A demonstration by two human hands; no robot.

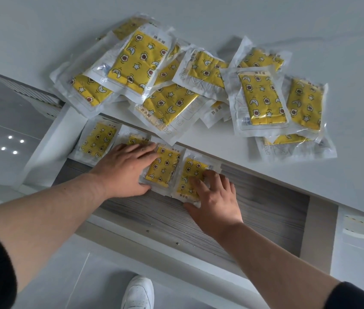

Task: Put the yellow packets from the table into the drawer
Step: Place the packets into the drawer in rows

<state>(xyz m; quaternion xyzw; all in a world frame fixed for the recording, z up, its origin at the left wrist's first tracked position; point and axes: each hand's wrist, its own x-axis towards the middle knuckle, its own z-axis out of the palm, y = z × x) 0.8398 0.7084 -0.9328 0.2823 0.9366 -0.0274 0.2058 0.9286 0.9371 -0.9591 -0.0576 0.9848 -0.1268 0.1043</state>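
Four yellow packets [97,141] are laid side by side in the open drawer [265,210], long axes running away from the person. The left hand [125,168] is laid flat across the middle two, fingers [145,150] straight. The right hand [216,201] is pressed on the rightmost packet [187,172], fingers spread, nothing gripped. The remaining pile [259,101] sits on the table [310,30], just beyond the drawer. An overhanging packet [167,108] lies nearest, straight ahead of the left fingers, its long axis diagonal with the far end rightward.

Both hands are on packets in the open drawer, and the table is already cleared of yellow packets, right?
Not cleared. The head view shows a pile of yellow packets lying on the table; the left hand and right hand do rest on packets in the open drawer.
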